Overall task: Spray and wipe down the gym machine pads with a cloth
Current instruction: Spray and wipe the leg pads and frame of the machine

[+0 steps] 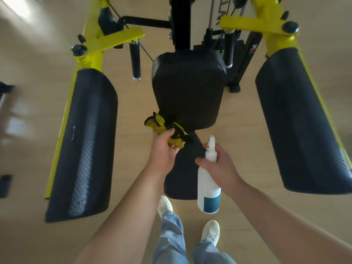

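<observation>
Cloth and bottle both in hand at the middle pads, with the wipe about to start

The left hand [163, 149] grips a bunched yellow cloth [165, 128] just off the lower left corner of the back pad [188, 92], above the far edge of the seat pad [184, 174]; whether the cloth touches either pad cannot be told. The right hand [221, 164] is curled round the neck of the spray bottle [208, 189], which hangs upright by the seat pad's right edge, with its nozzle pointing away from the person. The hands are near each other but apart. The step in hand looks like the back pad's turn. The next move probably calls for aiming the nozzle at the pad's face, then opening the cloth out and pressing it flat. The left arm pad [83, 141] and the right arm pad [302, 119] hang well apart on either side
</observation>
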Demonstrator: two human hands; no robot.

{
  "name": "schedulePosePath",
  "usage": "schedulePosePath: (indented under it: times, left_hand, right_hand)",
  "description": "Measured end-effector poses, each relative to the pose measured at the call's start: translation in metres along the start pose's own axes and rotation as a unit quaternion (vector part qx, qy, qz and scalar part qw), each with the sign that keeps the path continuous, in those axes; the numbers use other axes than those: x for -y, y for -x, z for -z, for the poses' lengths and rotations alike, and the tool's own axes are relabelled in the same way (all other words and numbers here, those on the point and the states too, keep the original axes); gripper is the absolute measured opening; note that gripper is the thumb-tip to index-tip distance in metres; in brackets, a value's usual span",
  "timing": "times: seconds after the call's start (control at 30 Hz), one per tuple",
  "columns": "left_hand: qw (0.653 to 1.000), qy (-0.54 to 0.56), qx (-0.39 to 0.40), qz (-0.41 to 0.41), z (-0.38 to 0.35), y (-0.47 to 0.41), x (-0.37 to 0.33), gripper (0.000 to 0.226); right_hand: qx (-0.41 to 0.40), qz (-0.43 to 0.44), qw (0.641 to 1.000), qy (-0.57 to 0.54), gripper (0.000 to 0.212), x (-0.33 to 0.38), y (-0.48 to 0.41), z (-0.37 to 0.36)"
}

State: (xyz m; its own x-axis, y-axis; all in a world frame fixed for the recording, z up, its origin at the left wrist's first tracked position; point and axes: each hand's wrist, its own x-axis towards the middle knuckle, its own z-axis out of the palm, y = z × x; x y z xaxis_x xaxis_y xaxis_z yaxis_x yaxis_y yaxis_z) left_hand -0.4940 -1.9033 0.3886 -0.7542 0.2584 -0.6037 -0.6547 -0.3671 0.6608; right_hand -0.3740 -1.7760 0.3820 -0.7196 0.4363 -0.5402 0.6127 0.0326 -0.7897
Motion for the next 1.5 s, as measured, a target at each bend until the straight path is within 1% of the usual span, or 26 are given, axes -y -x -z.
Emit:
schedulePosePath:
  times: [0.07,0.1,0.13,0.23,0.3,0.37,0.4,0.43,0.5,0.53,0.6,0.7,0.77,0.83,0.97,1.03,1.13,1.2,1.27,1.33,1.4,1.5]
  left_hand:
    - [0.992,0.118,0.025,0.021,0.007,0.006,-0.008,0.035]
    - [0.989,0.145,0.030,0.029,0.009,0.005,-0.012,0.036]
    - [0.988,0.148,0.030,0.034,0.010,0.001,-0.013,0.036]
    - [0.997,0.070,0.038,0.018,0.006,-0.010,-0.009,0.037]
    - [0.995,0.091,0.017,0.044,0.003,-0.022,-0.006,0.039]
    - [0.984,0.139,-0.042,0.101,0.004,-0.035,-0.003,0.037]
    - [0.979,0.147,-0.062,0.127,0.007,-0.041,0.000,0.033]
    - [0.976,0.146,-0.066,0.148,0.007,-0.043,0.002,0.025]
    - [0.975,0.161,-0.046,0.149,0.010,-0.043,0.006,0.018]
    - [0.974,0.179,-0.040,0.136,0.013,-0.044,0.009,0.023]
    - [0.966,0.236,-0.001,0.104,0.019,-0.044,0.013,0.042]
    - [0.940,0.311,0.067,0.123,0.018,-0.035,0.012,0.077]
    - [0.932,0.327,0.079,0.134,0.016,-0.035,0.014,0.087]
    - [0.927,0.338,0.060,0.149,0.011,-0.038,0.015,0.089]
    - [0.909,0.373,-0.007,0.187,-0.001,-0.043,0.018,0.081]
    - [0.900,0.381,-0.019,0.209,-0.010,-0.044,0.023,0.080]
    - [0.899,0.370,-0.022,0.233,-0.028,-0.048,0.037,0.082]
    - [0.892,0.376,0.003,0.249,-0.040,-0.050,0.048,0.085]
    - [0.888,0.375,0.030,0.266,-0.051,-0.048,0.056,0.082]
    - [0.890,0.368,0.025,0.268,-0.060,-0.043,0.060,0.077]
    - [0.885,0.384,0.005,0.265,-0.065,-0.039,0.060,0.083]
    - [0.870,0.422,-0.007,0.255,-0.054,-0.035,0.053,0.100]
  right_hand:
    - [-0.002,0.002,1.000,-0.015,0.042,0.004,0.003,0.006]
    - [-0.006,0.003,1.000,-0.025,0.043,0.005,0.004,0.010]
    - [-0.012,0.002,0.999,-0.033,0.044,0.005,0.004,0.012]
    - [-0.030,-0.005,0.999,-0.042,0.042,0.000,0.004,0.019]
    - [-0.037,-0.009,0.999,-0.037,0.040,-0.005,0.003,0.020]
    - [-0.038,-0.014,0.999,-0.033,0.037,-0.011,0.002,0.020]
    - [-0.037,-0.018,0.999,-0.033,0.037,-0.015,0.002,0.020]
    - [-0.037,-0.024,0.999,-0.031,0.039,-0.019,0.002,0.019]
    - [-0.037,-0.038,0.999,-0.014,0.046,-0.025,0.003,0.017]
    - [-0.037,-0.043,0.998,-0.004,0.049,-0.028,0.003,0.016]
    - [-0.034,-0.051,0.998,0.006,0.052,-0.032,0.002,0.015]
    - [-0.028,-0.053,0.998,0.015,0.051,-0.036,0.000,0.014]
    - [-0.030,-0.051,0.998,0.020,0.049,-0.037,-0.001,0.013]
    - [-0.032,-0.052,0.998,0.018,0.047,-0.038,-0.003,0.011]
    - [-0.036,-0.057,0.998,0.008,0.043,-0.040,-0.004,0.009]
    - [-0.039,-0.059,0.997,0.007,0.041,-0.042,-0.003,0.008]
    - [-0.036,-0.062,0.997,-0.003,0.041,-0.048,-0.002,0.007]
    - [-0.043,-0.067,0.997,-0.011,0.042,-0.053,-0.002,0.008]
    - [-0.053,-0.071,0.996,-0.016,0.042,-0.058,-0.001,0.009]
    - [-0.062,-0.077,0.995,-0.021,0.043,-0.061,0.001,0.010]
    - [-0.066,-0.083,0.994,-0.024,0.043,-0.062,0.004,0.011]
    - [-0.061,-0.080,0.995,-0.028,0.043,-0.060,0.006,0.010]
